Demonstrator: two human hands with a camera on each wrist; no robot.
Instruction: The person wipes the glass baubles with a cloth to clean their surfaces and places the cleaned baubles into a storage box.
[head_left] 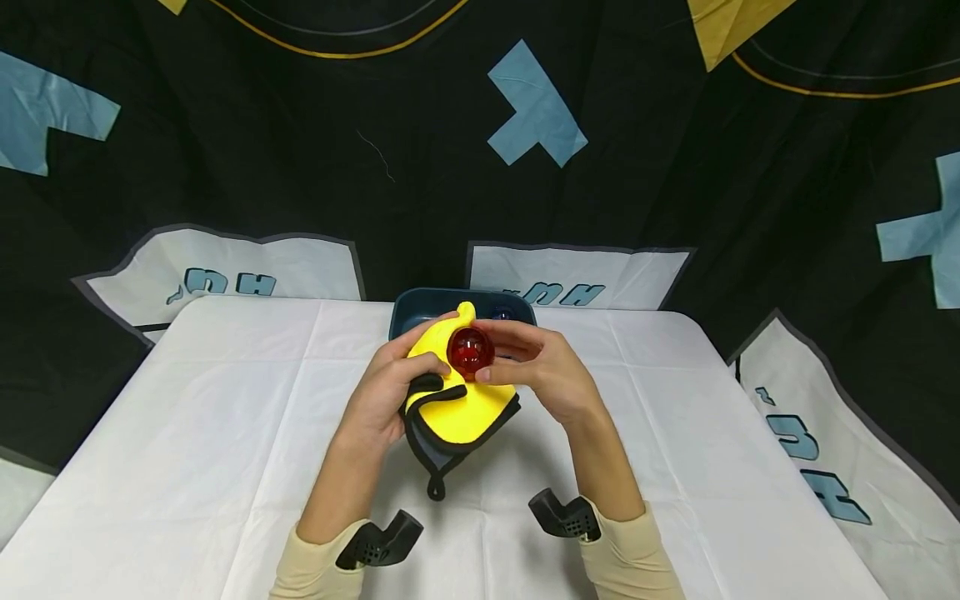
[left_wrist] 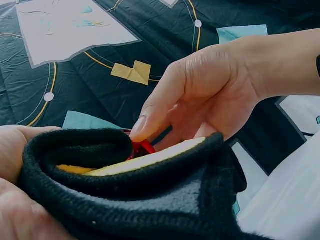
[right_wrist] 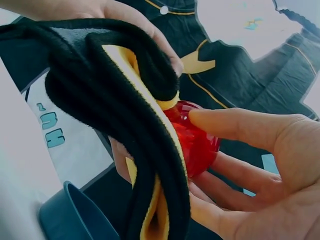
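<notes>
My left hand (head_left: 384, 385) grips a folded cloth (head_left: 467, 417), yellow on one face and grey with black edging on the other. A hanging loop dangles from its lower corner. Between the thumb and fingers of my right hand (head_left: 542, 367) is a shiny red transparent ball (head_left: 471, 352), held against the yellow side. In the right wrist view the red ball (right_wrist: 195, 142) presses close to the cloth's fold (right_wrist: 125, 110). From the left wrist, the cloth (left_wrist: 150, 195) hides most of the ball.
Behind the hands, a dark blue bin (head_left: 420, 307) stands at the table's far edge, with a dark blue round thing (head_left: 502, 314) inside. White cloth covers the table (head_left: 187, 467). A black printed curtain (head_left: 300, 150) hangs beyond it.
</notes>
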